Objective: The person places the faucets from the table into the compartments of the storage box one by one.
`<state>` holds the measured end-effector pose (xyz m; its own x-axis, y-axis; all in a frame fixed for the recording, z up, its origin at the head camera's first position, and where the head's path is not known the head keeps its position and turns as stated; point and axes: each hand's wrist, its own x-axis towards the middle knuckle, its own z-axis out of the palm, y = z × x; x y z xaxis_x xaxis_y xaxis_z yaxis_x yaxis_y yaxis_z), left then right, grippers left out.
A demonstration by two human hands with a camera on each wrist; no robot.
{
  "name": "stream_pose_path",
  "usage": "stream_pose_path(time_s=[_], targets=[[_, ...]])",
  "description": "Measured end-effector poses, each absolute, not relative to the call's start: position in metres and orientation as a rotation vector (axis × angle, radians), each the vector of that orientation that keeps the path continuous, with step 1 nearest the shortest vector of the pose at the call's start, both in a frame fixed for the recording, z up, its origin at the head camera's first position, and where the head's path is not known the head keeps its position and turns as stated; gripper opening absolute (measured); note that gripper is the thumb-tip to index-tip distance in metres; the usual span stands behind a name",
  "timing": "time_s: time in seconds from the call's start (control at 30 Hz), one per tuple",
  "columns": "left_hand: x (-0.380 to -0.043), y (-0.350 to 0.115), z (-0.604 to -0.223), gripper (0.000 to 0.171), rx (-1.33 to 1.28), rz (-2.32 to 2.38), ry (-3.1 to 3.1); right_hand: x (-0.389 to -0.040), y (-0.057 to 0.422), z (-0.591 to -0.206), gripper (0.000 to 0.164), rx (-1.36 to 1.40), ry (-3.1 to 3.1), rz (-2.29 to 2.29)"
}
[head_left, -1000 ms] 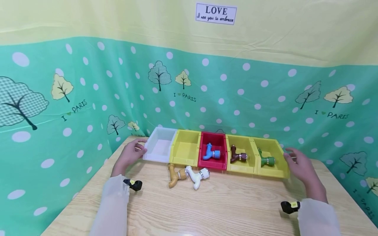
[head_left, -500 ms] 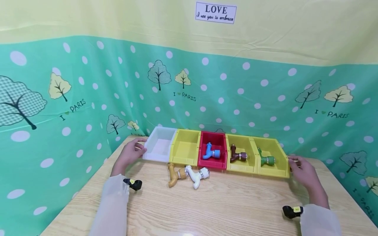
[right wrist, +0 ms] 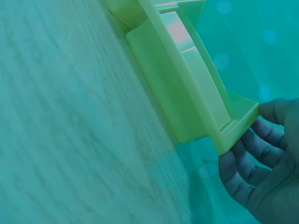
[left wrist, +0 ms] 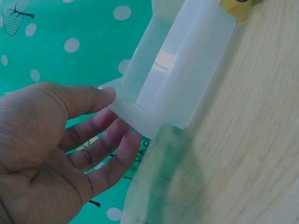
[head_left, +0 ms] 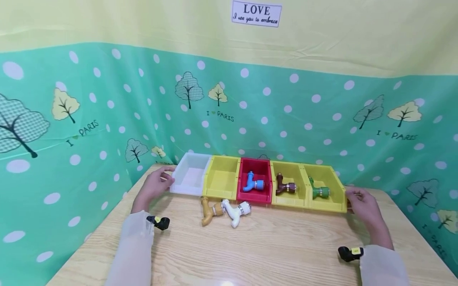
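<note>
In the head view, my left hand (head_left: 153, 187) is at the outer side of a white plastic bin (head_left: 191, 179), the left end of a joined row. The left wrist view has the thumb on the bin's rim (left wrist: 140, 122), fingers curled under it. At the far end, my right hand (head_left: 365, 207) grips the side of a yellow bin (head_left: 326, 205), thumb at the rim's corner and fingers below, as the right wrist view shows. A blue tap (head_left: 253, 182) lies in the red bin (head_left: 253, 197), a brown tap (head_left: 284, 185) and a green tap (head_left: 318, 190) in yellow ones.
In front of the row, a tan tap (head_left: 209, 211) and a white tap (head_left: 235, 212) lie on the wooden table (head_left: 272, 250). Another yellow bin (head_left: 222, 178) stands between the white and red ones. A green dotted curtain (head_left: 272, 119) hangs close behind the row.
My right hand has shifted slightly down and outward along the end bin's side, then settled on it. The left hand stays at the white bin. The head view has turned a little.
</note>
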<state>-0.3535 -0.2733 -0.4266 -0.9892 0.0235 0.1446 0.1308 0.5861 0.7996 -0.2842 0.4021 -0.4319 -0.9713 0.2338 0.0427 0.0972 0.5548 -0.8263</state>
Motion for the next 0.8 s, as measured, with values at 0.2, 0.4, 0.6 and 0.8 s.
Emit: stream_pose_path(time_s=[0.2,0.4,0.6,0.8], targets=[[-0.355,-0.264,-0.415,0.036,-0.236,-1.131,-2.681,-0.285,0.401,-0.432,0.058,-0.318,-2.640,1.386],[-0.358,-0.243,-0.393,0.031,-0.389,-0.919,-2.674,-0.283,0.402,-0.434,0.058,-0.338,-2.638,1.380],[-0.356,-0.225,-0.377,0.021,-0.632,-0.766,-2.671,-0.283,0.401,-0.435,0.056,-0.348,-2.621,1.379],[-0.350,-0.215,-0.380,0.019,-0.951,-0.567,-2.639,-0.284,0.399,-0.434,0.055,-0.328,-2.625,1.382]])
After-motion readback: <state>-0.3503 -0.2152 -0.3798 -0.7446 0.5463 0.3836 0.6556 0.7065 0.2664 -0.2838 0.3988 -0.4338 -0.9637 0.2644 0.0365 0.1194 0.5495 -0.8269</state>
